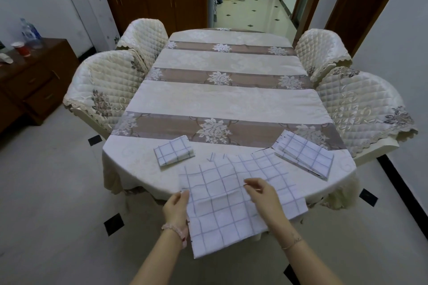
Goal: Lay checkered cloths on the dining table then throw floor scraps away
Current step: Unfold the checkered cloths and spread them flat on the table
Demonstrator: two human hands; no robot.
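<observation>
Our left hand (176, 209) grips the left edge of the open cloth (222, 210), thumb on top and the other fingers hidden beneath it, with the forearm coming up from below and a bead bracelet (172, 227) at the wrist. Our right hand (264, 194) is palm down over the middle of the same cloth. Its thumb and forefinger are brought together in a pinch on the fabric, the remaining fingers are loosely spread, and a thin chain (292, 243) circles the wrist. The cloth lies between our hands, its far half flat on the table (227, 99) and its near half hanging over the edge toward us. Just beyond the left hand sits a small folded cloth (173, 151). Beyond the right hand and further right lies a larger folded cloth (305, 154), whose near corner touches the open one. Quilted chairs (104, 90) stand well out to either side of our hands.
</observation>
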